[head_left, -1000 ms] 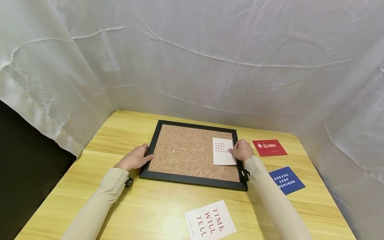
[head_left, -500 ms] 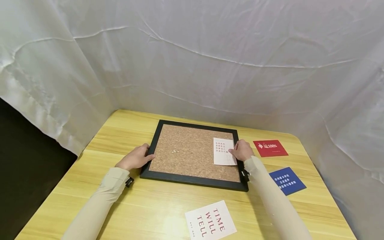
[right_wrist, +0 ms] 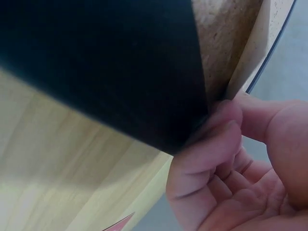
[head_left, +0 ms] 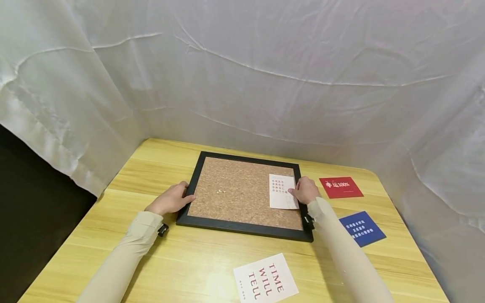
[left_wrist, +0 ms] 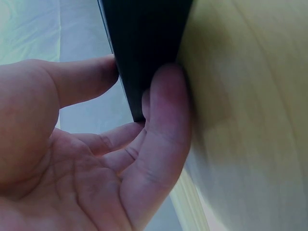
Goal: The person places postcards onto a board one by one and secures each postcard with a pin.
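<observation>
Corkboard (head_left: 235,181) lay between left hand (head_left: 170,198), fingers clamped on its left edge, and right hand (head_left: 306,190), fingers pinching a card (head_left: 282,199) at its right.

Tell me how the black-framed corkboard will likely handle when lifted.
The black-framed corkboard looks stiff: its straight border shows no sag. Being flat and broad, it probably won't roll. The white card partly covered by the right hand may slide if tilted; no pin shows.
</observation>
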The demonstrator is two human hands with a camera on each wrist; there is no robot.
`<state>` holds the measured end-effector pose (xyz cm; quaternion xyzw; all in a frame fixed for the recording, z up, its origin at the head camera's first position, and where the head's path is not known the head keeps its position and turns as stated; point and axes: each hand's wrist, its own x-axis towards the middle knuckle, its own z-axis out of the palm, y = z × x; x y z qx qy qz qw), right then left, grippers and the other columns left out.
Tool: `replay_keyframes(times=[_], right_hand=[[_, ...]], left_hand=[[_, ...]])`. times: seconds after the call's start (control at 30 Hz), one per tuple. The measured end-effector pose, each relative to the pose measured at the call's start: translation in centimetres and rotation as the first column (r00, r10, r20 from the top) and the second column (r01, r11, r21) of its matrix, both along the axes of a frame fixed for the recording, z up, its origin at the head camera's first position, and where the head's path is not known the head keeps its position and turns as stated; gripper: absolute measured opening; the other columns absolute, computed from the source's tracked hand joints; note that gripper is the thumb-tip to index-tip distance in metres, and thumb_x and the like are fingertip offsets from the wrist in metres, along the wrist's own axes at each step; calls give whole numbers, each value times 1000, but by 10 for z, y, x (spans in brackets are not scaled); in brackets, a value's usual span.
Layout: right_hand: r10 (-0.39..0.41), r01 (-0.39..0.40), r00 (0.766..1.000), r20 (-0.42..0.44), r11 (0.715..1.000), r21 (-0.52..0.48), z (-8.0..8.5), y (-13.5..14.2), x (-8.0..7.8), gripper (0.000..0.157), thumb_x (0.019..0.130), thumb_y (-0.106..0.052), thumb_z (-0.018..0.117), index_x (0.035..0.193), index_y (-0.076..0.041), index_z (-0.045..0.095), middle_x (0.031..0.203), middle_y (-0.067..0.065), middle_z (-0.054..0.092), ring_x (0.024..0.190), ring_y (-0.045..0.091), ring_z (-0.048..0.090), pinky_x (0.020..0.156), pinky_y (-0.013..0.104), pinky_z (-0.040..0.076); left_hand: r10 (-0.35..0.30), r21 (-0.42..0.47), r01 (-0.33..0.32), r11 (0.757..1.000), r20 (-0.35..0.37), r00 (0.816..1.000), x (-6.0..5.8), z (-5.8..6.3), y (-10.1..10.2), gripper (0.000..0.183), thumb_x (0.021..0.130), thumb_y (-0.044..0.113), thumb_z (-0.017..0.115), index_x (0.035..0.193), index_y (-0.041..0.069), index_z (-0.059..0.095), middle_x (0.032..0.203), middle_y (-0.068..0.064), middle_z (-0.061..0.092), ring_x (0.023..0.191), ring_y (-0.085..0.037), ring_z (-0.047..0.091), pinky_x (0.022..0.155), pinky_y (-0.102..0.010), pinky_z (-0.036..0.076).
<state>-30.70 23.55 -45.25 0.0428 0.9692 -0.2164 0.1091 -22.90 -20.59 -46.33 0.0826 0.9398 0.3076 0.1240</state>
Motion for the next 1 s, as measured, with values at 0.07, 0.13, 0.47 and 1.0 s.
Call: replay_keyframes(times=[0.07,0.13,0.47,1.0], right_hand=[[5,-5,1000,-1,1000,4,1,0,0,30,96,-27,75,83,-3,62,71,9,58,65,22,55,55,27,41],[12,-12,1000,-3,1000,7,2,1,0,31,96,-27,75,83,-2,62,71,9,58,64,22,55,54,27,41],[-7,8,999,39,1000,-14,4,3,1,30,96,-28,74,87,-2,63,71,10,61,60,19,58,51,25,43],[8,-5,996,87,999,-39,5,3,-1,31,96,-29,74,80,-3,64,67,7,59,55,18,55,48,25,44]], left_hand=[[1,4,-1,1000,2,1000,0,0,0,51,107,27,57,141,-9,46,126,-26,66,101,-26,67,90,-47,55],[2,7,-2,1000,3,1000,0,1,0,51,107,27,57,141,-9,46,125,-25,66,100,-25,67,89,-46,55],[3,-8,-3,1000,-2,1000,0,0,1,53,107,28,58,142,-9,46,129,-28,65,108,-30,67,94,-51,55],[23,-32,-30,999,-195,981,-14,37,18,56,105,31,59,147,-5,49,138,-28,57,123,-40,61,99,-56,53]])
